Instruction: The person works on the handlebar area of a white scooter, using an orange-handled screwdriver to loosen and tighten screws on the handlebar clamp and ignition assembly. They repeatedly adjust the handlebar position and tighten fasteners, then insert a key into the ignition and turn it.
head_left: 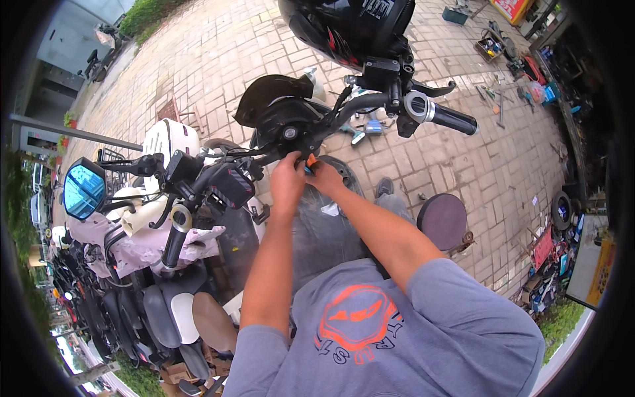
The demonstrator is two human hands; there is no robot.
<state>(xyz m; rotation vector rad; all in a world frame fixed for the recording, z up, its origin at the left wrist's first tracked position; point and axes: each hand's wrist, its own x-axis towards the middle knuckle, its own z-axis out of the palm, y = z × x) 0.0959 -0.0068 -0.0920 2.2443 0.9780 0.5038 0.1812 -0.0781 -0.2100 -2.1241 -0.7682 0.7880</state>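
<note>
Both of my hands work close together at the front panel of a scooter, just below its black handlebar (360, 102). My left hand (288, 184) has its fingers curled in against the panel; what they hold, if anything, is hidden. Beside it, my right hand (325, 180) is closed around a small orange-and-blue thing (311, 161), its kind too small to make out. Above them sits the round lock (290, 133) in the black cowl (271, 99). The right grip (453, 120) and the left grip (174, 239) are both untouched.
A round stool (442, 221) stands to my right. Beyond the scooter, a teal power tool (357, 136) and hand tools (493, 99) lie on brick paving. Parked scooters (142, 311) crowd the left, near a blue mirror (84, 190). A black helmet-shaped thing (347, 30) rises ahead.
</note>
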